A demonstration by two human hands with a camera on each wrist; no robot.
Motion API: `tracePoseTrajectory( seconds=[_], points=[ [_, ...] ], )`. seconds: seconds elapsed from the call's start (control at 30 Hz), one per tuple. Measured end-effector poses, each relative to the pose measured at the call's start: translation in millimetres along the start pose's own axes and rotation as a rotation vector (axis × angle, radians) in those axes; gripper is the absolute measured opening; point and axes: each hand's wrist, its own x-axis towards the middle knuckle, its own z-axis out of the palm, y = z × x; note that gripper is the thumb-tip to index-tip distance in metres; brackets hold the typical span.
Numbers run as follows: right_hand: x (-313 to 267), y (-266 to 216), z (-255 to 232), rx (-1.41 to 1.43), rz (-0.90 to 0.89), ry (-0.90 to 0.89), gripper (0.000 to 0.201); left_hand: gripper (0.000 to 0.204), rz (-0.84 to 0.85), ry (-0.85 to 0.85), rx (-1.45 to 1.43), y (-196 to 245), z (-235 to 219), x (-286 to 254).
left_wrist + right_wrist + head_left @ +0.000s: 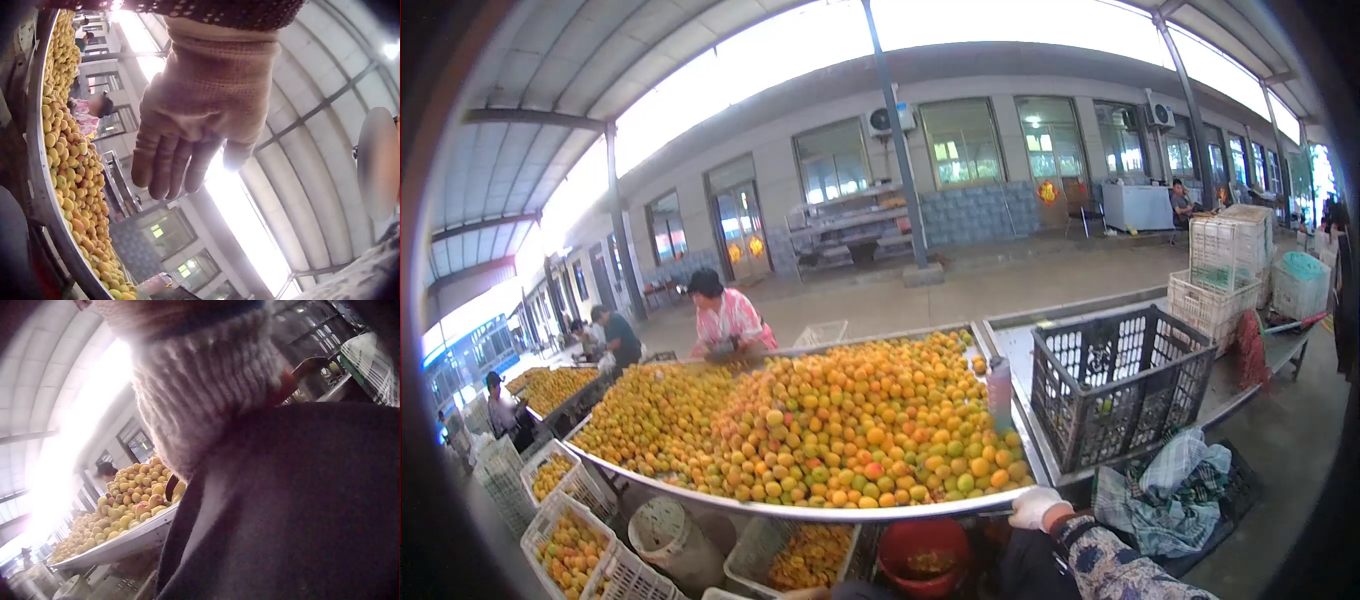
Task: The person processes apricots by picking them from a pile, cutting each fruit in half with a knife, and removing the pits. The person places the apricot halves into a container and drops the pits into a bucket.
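Observation:
My left hand (203, 119), in a pale knit glove, shows only in the left wrist view. Its fingers hang straight with nothing in them, in front of the building and roof. A metal-edged table (880, 514) heaped with yellow-orange apricots (830, 420) lies before me. At the table's near right corner is my gloved right hand (1035, 508), close against the rim. The right wrist view gives only the ribbed glove cuff (203, 387); dark cloth (294, 500) hides the fingers, so I cannot tell whether they grip anything. A pinkish bottle (999, 390) stands at the fruit's right edge.
A black crate (1120, 385) sits on the adjoining table, with checked cloth (1165, 495) below it. Under the fruit table are a red basin (924, 556), a white bucket (675, 540) and crates of apricots (570, 545). Across the table, a person in pink (730, 318) bends over the fruit.

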Motion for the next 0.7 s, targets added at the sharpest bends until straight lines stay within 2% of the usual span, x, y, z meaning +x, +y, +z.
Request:
tracePoseTrajectory(
  seconds=[0.03,0.17,0.3,0.33,0.37,0.4,0.47,0.5,0.53,0.57,0.6,0.67,0.7],
  points=[
    [-3.9,-4.2,-2.1,-0.022,-0.009,0.039,0.041,0.031,-0.017,0.032,0.056,1.0,2.0,1.5],
    [-0.4,-9.2,6.9,-0.053,-0.014,0.089,0.037,0.038,-0.116,0.018,-0.061,1.3,7.4,10.4],
    [3.2,-19.7,16.8,-0.054,0.036,0.116,0.035,0.037,-0.184,0.037,0.039,-6.3,7.9,24.6],
    [1.6,-20.6,16.5,-0.035,0.037,0.134,0.035,0.036,-0.136,0.023,0.036,-13.5,5.5,29.9],
    [0.0,-19.5,19.0,-0.022,0.001,0.195,0.035,0.035,-0.084,0.007,0.032,-15.6,2.5,32.7],
    [-2.1,-18.2,20.9,-0.01,-0.032,0.261,0.035,0.035,-0.104,0.007,0.039,-12.1,-3.6,35.8],
    [-8.6,-18.5,20.0,0.072,-0.094,0.405,0.036,0.042,-0.077,-0.137,0.283,-2.9,-14.2,45.0],
    [-11.7,-19.3,16.6,0.115,-0.1,0.436,0.037,0.032,-0.087,-0.046,0.208,-4.0,-14.2,41.1],
    [-16.0,-21.1,9.2,0.157,-0.103,0.467,0.039,0.032,-0.097,-0.05,0.213,4.8,-12.7,36.7],
    [-17.8,-20.9,7.0,0.188,-0.149,0.614,0.039,0.027,0.0,0.052,0.345,21.2,-10.0,30.1],
    [-21.5,-22.3,1.0,0.194,-0.145,0.604,0.039,0.024,0.099,0.153,0.474,37.9,-8.5,24.5],
    [-35.2,-36.7,-31.5,0.569,-0.15,0.748,0.037,0.032,0.206,0.147,0.481,68.9,-20.3,19.2],
    [-33.4,-39.2,-40.4,0.717,-0.203,0.774,0.037,0.03,0.086,0.054,0.57,87.0,-38.8,22.0]
  ],
)
